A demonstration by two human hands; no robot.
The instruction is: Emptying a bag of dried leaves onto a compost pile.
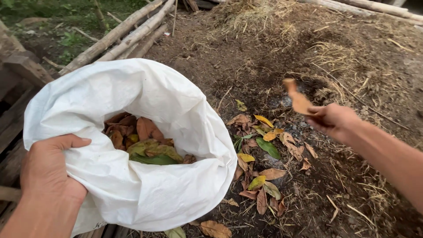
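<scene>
My left hand point(50, 169) grips the near rim of a white woven sack point(158, 194) at the lower left. The sack's mouth is open and brown and green leaves point(143, 143) lie inside it. My right hand point(332, 119) reaches out over the dark soil at the right, fingers closed on a brown dry leaf point(297, 98) that is blurred by motion. Below and left of that hand, a scatter of yellow, green and brown leaves point(262, 165) lies on the ground beside the sack.
Dark compost soil point(282, 57) with dry straw point(251, 17) fills the middle and right. Wooden poles point(121, 35) run along the upper left edge. Wooden planks point(22, 72) stand at the far left, with grass point(66, 13) beyond.
</scene>
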